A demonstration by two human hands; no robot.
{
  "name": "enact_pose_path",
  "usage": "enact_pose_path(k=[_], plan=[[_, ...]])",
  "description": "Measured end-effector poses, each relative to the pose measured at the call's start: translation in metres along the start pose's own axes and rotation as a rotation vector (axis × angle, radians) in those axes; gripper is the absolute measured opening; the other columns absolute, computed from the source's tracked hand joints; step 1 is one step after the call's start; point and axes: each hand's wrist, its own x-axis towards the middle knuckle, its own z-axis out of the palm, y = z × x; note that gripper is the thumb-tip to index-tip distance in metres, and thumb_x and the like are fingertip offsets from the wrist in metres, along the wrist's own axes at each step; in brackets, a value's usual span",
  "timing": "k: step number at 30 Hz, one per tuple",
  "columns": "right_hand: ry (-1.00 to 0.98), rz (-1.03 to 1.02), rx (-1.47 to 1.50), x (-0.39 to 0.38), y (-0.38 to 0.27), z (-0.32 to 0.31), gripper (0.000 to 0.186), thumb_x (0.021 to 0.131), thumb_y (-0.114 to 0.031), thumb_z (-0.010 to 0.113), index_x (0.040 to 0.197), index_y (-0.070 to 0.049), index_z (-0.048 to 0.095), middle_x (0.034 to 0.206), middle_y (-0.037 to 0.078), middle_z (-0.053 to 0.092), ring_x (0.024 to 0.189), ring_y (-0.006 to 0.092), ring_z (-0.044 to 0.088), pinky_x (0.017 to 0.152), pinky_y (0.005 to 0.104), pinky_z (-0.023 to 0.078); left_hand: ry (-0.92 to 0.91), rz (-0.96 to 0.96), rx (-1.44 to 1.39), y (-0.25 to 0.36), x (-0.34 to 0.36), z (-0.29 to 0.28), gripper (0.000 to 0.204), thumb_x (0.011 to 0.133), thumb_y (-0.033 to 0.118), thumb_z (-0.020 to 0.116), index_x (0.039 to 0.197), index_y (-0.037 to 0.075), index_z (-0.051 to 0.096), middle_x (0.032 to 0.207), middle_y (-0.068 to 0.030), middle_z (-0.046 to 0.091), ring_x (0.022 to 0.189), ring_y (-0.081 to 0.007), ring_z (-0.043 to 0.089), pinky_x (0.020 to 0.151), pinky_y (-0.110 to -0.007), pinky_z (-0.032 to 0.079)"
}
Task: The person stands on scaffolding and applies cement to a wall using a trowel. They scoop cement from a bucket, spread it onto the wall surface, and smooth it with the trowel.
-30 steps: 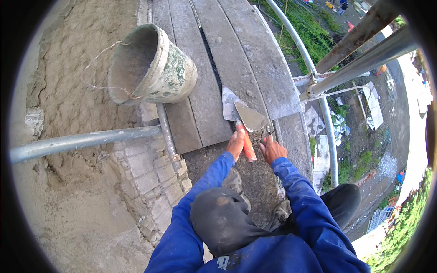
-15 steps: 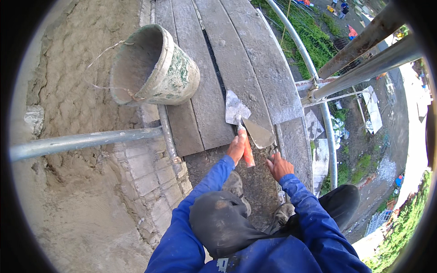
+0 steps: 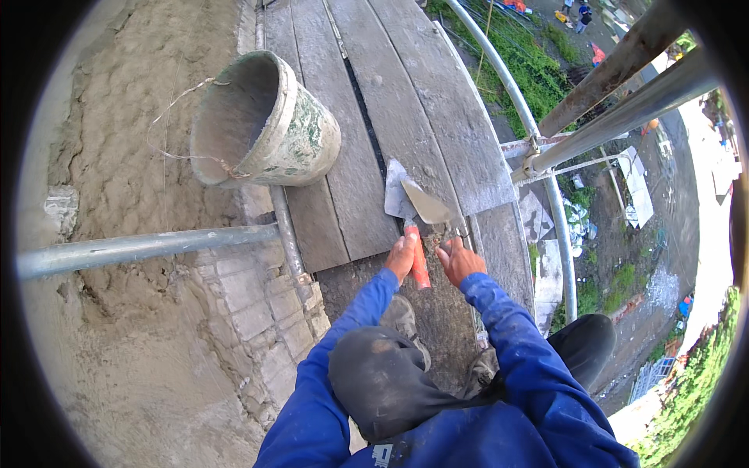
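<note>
- At the far left, a rough mortar-covered wall [image 3: 148, 132] fills the side, with pale blocks [image 3: 253, 300] along its lower edge and a grey pole [image 3: 156, 246] crossing in front.
- Next, a mortar-stained bucket [image 3: 303, 144] leans with its mouth toward the wall, beside the planks [image 3: 413, 125], well apart from both hands.
- The left hand [image 3: 401, 256] is wrapped around the upper part of an orange handle [image 3: 420, 265], whose lower end sticks out free below the fingers. It belongs to the flat trowel [image 3: 395, 201], which lies straight ahead of this hand; its long axis runs away from the person, tipped slightly left.
- Just right of that blade is the pointed trowel [image 3: 427, 205], ahead and to the left of the right hand. Its long axis slants from that hand toward the far left, so its tip overlaps the flat blade in view; whether the two touch cannot be told.
- The right hand [image 3: 462, 263] is closed, fingers curled, and appears to grip the pointed trowel by its handle, mostly hidden. It is the nearer hand to this trowel; the left is nearer to the flat one.
- Farther right, a bent rail [image 3: 563, 234] stands above green plants [image 3: 511, 78].
</note>
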Motion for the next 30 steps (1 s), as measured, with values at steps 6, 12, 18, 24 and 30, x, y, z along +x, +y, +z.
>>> enact_pose_path(k=[6,12,18,24,30], plan=[[-0.047,0.021,-0.058,-0.010,0.026,-0.008,0.048,0.096,-0.052,0.057,0.116,-0.008,0.052,0.086,0.024,0.072,0.082,0.0434,0.071,0.071,0.0564,0.054,0.006,0.018,0.055,0.000,0.007,0.001,0.055,0.102,0.048,0.042,0.119,-0.003,0.055,0.099,-0.0148,0.064,0.086,-0.0218,0.066,0.078,-0.038,0.053],[-0.022,-0.023,-0.029,-0.028,0.012,-0.001,0.048,0.097,-0.051,0.056,0.114,-0.007,0.051,0.086,0.023,0.072,0.078,0.0439,0.070,0.068,0.0567,0.053,0.078,0.032,0.124,-0.008,0.008,-0.012,0.057,0.102,0.048,0.041,0.121,-0.005,0.054,0.106,-0.0162,0.064,0.092,-0.0222,0.065,0.083,-0.037,0.052],[0.020,0.026,-0.013,0.007,0.002,0.002,0.050,0.096,-0.053,0.056,0.117,-0.008,0.051,0.087,0.025,0.072,0.083,0.0454,0.070,0.072,0.0565,0.054,0.058,0.020,0.065,-0.008,0.013,-0.003,0.056,0.101,0.048,0.043,0.119,-0.004,0.055,0.105,-0.0150,0.063,0.091,-0.0212,0.064,0.082,-0.037,0.052],[-0.028,-0.012,-0.016,-0.013,0.019,-0.012,0.051,0.098,-0.052,0.055,0.115,-0.004,0.052,0.087,0.026,0.071,0.083,0.0463,0.069,0.073,0.0566,0.053,0.045,0.031,0.068,-0.002,0.006,0.004,0.057,0.101,0.049,0.043,0.118,-0.004,0.055,0.105,-0.0144,0.062,0.092,-0.0200,0.063,0.081,-0.036,0.052],[-0.101,-0.027,-0.010,-0.013,-0.002,-0.014,0.050,0.097,-0.052,0.056,0.115,-0.005,0.053,0.088,0.027,0.071,0.084,0.0472,0.069,0.072,0.0570,0.053,0.085,0.025,0.225,-0.029,0.023,-0.016,0.065,0.102,0.050,0.041,0.129,-0.008,0.052,0.120,-0.0231,0.063,0.111,-0.0283,0.061,0.098,-0.040,0.046]])
